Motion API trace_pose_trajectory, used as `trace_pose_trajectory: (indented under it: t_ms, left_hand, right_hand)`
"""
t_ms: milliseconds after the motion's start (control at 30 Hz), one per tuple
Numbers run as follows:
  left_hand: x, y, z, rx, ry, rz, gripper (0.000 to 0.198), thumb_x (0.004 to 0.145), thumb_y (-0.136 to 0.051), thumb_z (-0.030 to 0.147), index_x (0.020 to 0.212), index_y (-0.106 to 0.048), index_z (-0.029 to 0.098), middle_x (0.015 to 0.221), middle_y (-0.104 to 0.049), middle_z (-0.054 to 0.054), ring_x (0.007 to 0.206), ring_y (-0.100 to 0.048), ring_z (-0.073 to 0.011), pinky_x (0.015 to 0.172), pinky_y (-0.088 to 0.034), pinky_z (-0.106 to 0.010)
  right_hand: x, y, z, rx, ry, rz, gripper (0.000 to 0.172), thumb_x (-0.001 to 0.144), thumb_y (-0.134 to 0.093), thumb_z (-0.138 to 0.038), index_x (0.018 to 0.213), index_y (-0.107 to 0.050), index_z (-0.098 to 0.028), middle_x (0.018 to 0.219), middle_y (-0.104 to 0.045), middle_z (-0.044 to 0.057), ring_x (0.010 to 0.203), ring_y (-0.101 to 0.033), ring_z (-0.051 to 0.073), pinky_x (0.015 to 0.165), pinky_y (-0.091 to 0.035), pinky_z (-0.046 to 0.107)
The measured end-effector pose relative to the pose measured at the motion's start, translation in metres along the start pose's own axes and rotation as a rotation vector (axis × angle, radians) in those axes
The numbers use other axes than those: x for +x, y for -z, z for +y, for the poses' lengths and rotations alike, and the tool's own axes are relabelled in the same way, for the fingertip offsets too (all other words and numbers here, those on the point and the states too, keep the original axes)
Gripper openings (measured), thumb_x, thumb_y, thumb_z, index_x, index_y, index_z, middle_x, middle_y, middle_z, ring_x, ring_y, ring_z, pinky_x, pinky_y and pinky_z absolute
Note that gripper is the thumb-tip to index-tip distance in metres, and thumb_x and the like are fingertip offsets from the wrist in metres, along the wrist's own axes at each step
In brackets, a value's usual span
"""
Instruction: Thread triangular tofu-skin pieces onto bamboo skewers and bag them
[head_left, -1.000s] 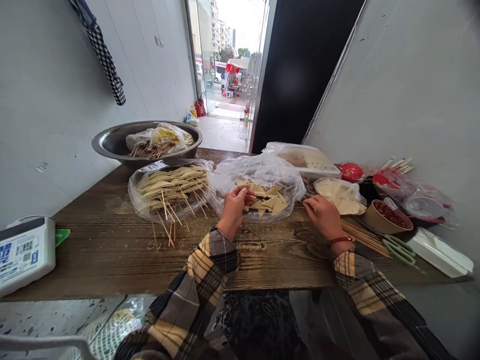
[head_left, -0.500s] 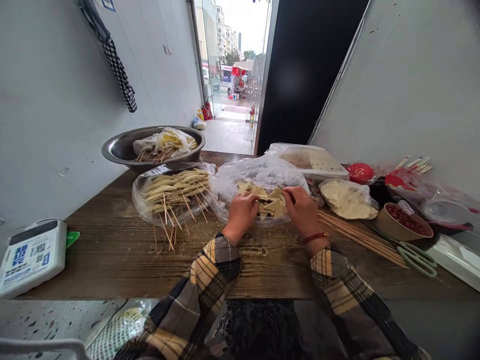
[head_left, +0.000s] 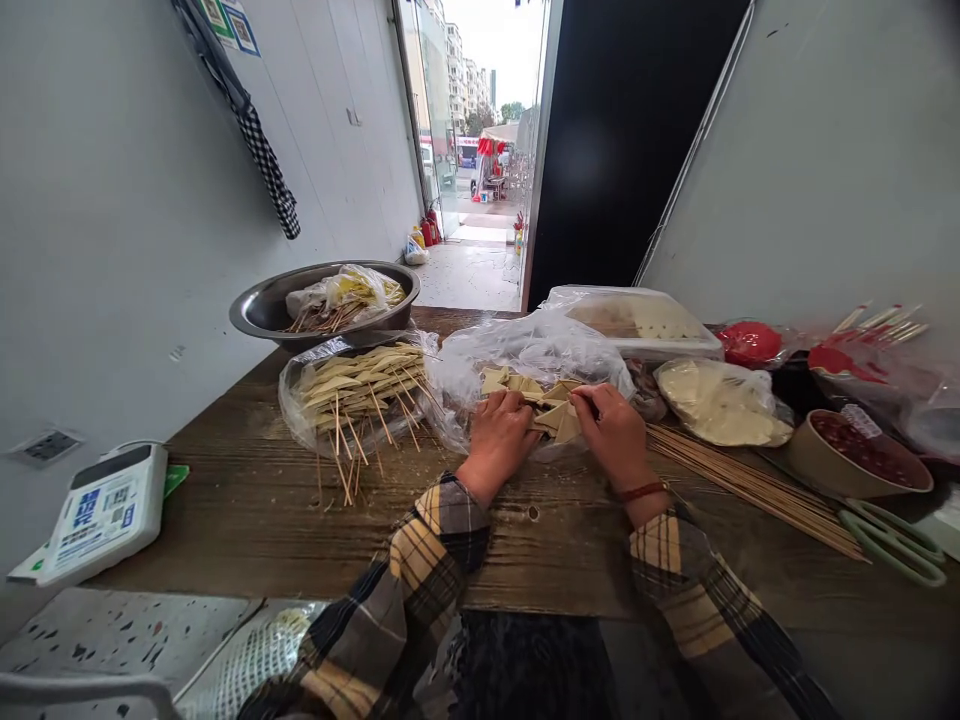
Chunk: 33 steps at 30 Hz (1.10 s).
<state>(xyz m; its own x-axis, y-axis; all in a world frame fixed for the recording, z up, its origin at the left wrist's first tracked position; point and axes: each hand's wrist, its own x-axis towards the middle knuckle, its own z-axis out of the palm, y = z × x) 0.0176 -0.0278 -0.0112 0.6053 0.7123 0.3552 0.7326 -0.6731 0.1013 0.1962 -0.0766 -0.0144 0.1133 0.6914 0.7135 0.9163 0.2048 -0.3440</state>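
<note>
A plastic bag (head_left: 529, 345) lies spread at the middle of the table, with folded tan pieces that look like tofu skin (head_left: 556, 412) on it. My left hand (head_left: 501, 437) rests over these pieces, fingers curled down together on a piece; its fingertips are partly hidden. Thumb and index finger of my right hand (head_left: 613, 432) pinch the edge of another piece at the pile's right side. To the left, skewered tofu skin (head_left: 364, 380) is stacked in a second bag, its sticks pointing toward me. Bare bamboo skewers (head_left: 750, 490) lie right of my right hand.
A metal basin (head_left: 259, 312) with bagged skewers stands back left. At right are a bag of pale round sheets (head_left: 724, 402), a bowl of red contents (head_left: 814, 455) and green-handled scissors (head_left: 896, 540). A covered white tray (head_left: 637, 315) sits behind; a white payment device (head_left: 112, 515) is at left.
My left hand has turned flatter and lies further over the pieces, its fingers now reaching right. My right hand keeps its pinch at nearly the same spot. The view has shifted slightly.
</note>
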Motion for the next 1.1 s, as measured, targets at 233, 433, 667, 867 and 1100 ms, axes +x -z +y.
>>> trace_pose_trajectory:
  t_ms: [233, 433, 667, 867, 1100]
  left_hand:
    - [0.001, -0.006, 0.002, -0.005, 0.028, 0.02, 0.017, 0.081, -0.058, 0.026, 0.095, -0.064, 0.019, 0.115, -0.057, -0.01, 0.112, -0.044, -0.0284, 0.088, -0.038, -0.042]
    - [-0.001, -0.003, 0.005, -0.037, -0.02, 0.019, 0.021, 0.08, -0.06, 0.03, 0.099, -0.064, 0.02, 0.111, -0.058, -0.01, 0.111, -0.045, -0.0293, 0.088, -0.037, -0.043]
    - [-0.002, 0.001, 0.011, 0.022, -0.069, -0.019, 0.017, 0.082, -0.058, 0.032, 0.092, -0.063, 0.019, 0.097, -0.06, -0.011, 0.105, -0.046, -0.0301, 0.085, -0.038, -0.043]
    - [-0.002, 0.001, 0.013, 0.038, -0.081, -0.041, 0.015, 0.082, -0.054, 0.021, 0.091, -0.065, 0.017, 0.093, -0.062, -0.013, 0.101, -0.049, -0.0299, 0.082, -0.038, -0.042]
    - [0.0, 0.003, 0.001, -0.266, 0.05, 0.127, 0.02, 0.085, -0.052, 0.025, 0.091, -0.07, 0.02, 0.096, -0.065, -0.008, 0.096, -0.052, -0.0235, 0.086, -0.038, -0.036]
  right_hand:
    - [0.0, 0.001, 0.0, 0.018, -0.007, 0.008, 0.029, 0.097, -0.042, -0.037, 0.094, -0.065, -0.02, 0.09, -0.068, 0.007, 0.083, -0.062, 0.02, 0.074, -0.047, 0.031]
    - [0.0, 0.004, -0.005, 0.04, 0.007, -0.002, 0.028, 0.097, -0.042, -0.037, 0.094, -0.065, -0.02, 0.09, -0.068, 0.007, 0.083, -0.063, 0.02, 0.074, -0.048, 0.031]
    - [0.0, 0.005, -0.006, 0.041, 0.019, -0.029, 0.026, 0.096, -0.045, -0.034, 0.094, -0.066, -0.019, 0.09, -0.068, 0.007, 0.083, -0.063, 0.02, 0.072, -0.047, 0.03]
    - [-0.001, 0.004, -0.006, 0.041, 0.039, -0.056, 0.026, 0.096, -0.045, -0.033, 0.099, -0.067, -0.019, 0.092, -0.069, 0.007, 0.084, -0.064, 0.02, 0.072, -0.048, 0.031]
    - [-0.002, 0.006, -0.007, 0.038, 0.029, -0.053, 0.027, 0.096, -0.044, -0.034, 0.101, -0.068, -0.02, 0.093, -0.069, 0.007, 0.085, -0.065, 0.02, 0.073, -0.049, 0.031]
